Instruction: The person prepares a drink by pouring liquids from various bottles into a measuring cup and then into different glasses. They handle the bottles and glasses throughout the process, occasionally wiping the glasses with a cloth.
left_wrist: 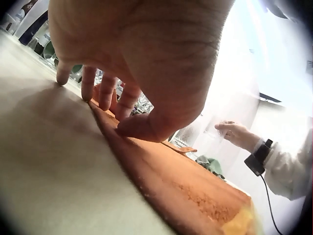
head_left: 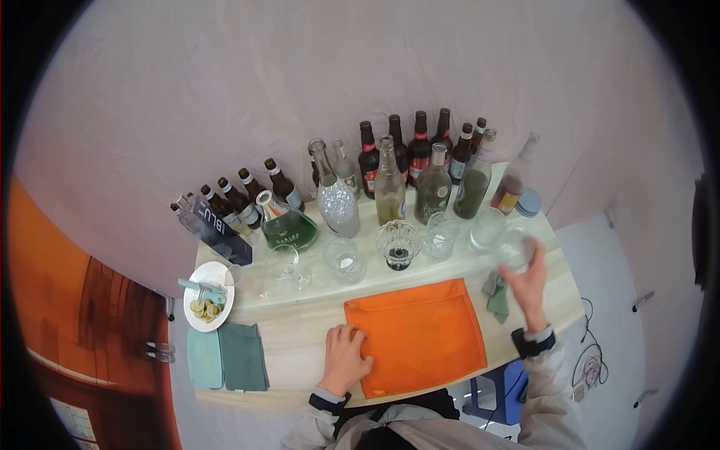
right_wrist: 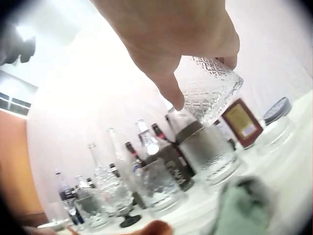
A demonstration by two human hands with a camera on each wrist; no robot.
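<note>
My right hand [head_left: 527,283] grips a patterned glass tumbler [right_wrist: 208,88] between thumb and fingers, over the right end of the table. In the right wrist view the tumbler hangs tilted, above the table and the glasses. My left hand [head_left: 346,358] rests on the left edge of a folded orange cloth [head_left: 424,337], fingertips down on the cloth and the tabletop beside it. Below my right hand lies a crumpled green cloth [head_left: 496,300]. A clear glass [head_left: 487,229] stands just left of the held tumbler.
Bottles line the back, among them a silvery textured one [head_left: 337,206] and a green flask [head_left: 289,231]. A stemmed glass with a dark base [head_left: 399,259] stands mid-table. At left are a white plate [head_left: 225,319] with slices and folded green cloths [head_left: 244,358]. A blue stool [head_left: 491,397] stands below.
</note>
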